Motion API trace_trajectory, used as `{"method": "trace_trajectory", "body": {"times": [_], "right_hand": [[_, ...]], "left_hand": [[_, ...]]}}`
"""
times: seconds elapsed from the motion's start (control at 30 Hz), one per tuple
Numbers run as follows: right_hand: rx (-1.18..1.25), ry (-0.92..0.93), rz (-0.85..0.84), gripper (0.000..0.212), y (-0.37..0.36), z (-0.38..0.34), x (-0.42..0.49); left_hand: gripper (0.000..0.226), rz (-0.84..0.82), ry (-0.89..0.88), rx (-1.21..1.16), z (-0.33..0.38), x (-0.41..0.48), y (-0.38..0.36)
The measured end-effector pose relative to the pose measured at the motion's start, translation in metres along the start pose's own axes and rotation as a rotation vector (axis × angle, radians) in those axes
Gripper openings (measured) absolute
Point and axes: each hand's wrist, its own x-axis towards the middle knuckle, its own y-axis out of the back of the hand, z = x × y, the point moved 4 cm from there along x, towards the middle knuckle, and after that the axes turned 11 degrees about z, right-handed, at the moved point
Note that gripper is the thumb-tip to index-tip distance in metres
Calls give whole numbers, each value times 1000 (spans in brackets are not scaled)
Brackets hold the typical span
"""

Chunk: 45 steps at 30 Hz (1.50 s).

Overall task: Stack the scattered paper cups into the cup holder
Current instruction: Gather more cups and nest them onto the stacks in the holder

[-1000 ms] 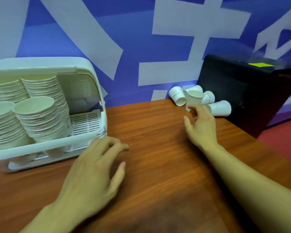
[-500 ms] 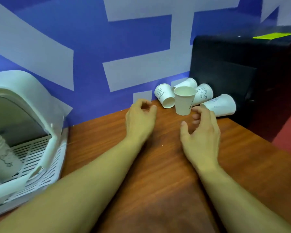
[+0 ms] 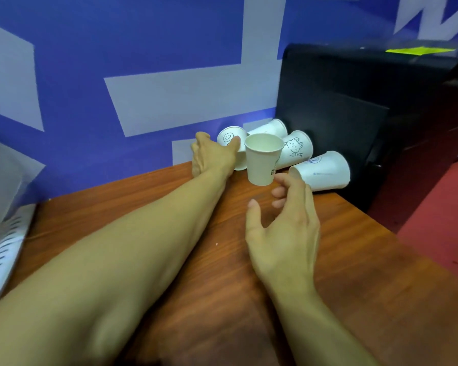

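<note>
Several white paper cups are bunched at the table's far edge against the blue wall. One plain cup (image 3: 262, 159) stands upright in front. A smiley-face cup (image 3: 229, 136) lies on its side; my left hand (image 3: 213, 155) wraps it, thumb across its side and fingers behind. A bunny-print cup (image 3: 296, 149), another cup (image 3: 271, 127) behind it and a cup (image 3: 324, 171) at the right also lie tipped over. My right hand (image 3: 283, 228) hovers just short of the upright cup, fingers spread and holding nothing. The white cup holder (image 3: 3, 249) shows only its slotted corner at the left edge.
A black box (image 3: 354, 109) stands right of the cups, touching the rightmost one. The wooden table (image 3: 368, 273) ends at the right, with red floor (image 3: 444, 233) beyond. The holder's clear lid (image 3: 3, 178) hangs open at the left.
The view has turned right, away from the holder. My left hand has reached forward from near the holder onto the smiley-face cup. My right hand stays open just short of the upright cup.
</note>
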Motion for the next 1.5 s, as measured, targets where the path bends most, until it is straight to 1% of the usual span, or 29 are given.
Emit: {"method": "trace_trajectory", "body": {"times": [0.1,0.17,0.3,0.4,0.47,0.53,0.6,0.67,0.8,0.87,0.93,0.97,1.03,1.13,1.23,1.3,1.4,1.5], "right_hand": [[-16,-12,-4,47,0,1,0],[-27,-14,-8,46,-1,1,0],[-51,-16,-11,46,-1,2,0],[-54,-16,-13,45,-2,3,0],[-63,-16,-16,45,-3,4,0],[-77,-19,-27,44,-4,5,0],[-84,-25,-36,44,-3,5,0],[-90,-30,-43,44,-1,3,0],[-101,-3,-58,44,0,-1,-1],[-107,11,-62,45,1,-2,-2],[-120,30,-69,44,1,-4,-3],[-128,45,-78,44,1,-4,-3],[-157,79,-114,44,-1,-6,-3],[-226,136,-161,45,-5,-9,-5],[-283,195,-153,48,-7,-17,-9],[-326,285,-128,49,-10,-25,-5],[-463,400,-145,47,-25,-32,22],[-670,454,-240,44,-44,-27,52]], "left_hand": [[72,-40,-66,-38,3,2,1],[71,-82,-118,-25,6,3,3],[48,-181,-163,86,13,2,5],[38,-182,-85,86,14,0,14],[33,-195,5,-31,13,-2,26],[19,-150,57,-149,10,-9,45],[16,-19,-13,-137,6,-26,72],[17,90,-156,-107,-2,-54,101],[10,192,-479,-88,-12,-112,145],[8,227,-598,-84,-10,-124,155],[9,215,-677,-55,-11,-129,155],[9,184,-691,-31,-13,-129,151],[9,135,-660,-5,-19,-123,145],[8,127,-673,-15,-20,-121,143],[9,132,-703,-30,-20,-123,144],[10,133,-692,-34,-21,-122,145],[11,130,-693,-30,-21,-122,146],[9,134,-700,-36,-21,-123,146]]}}
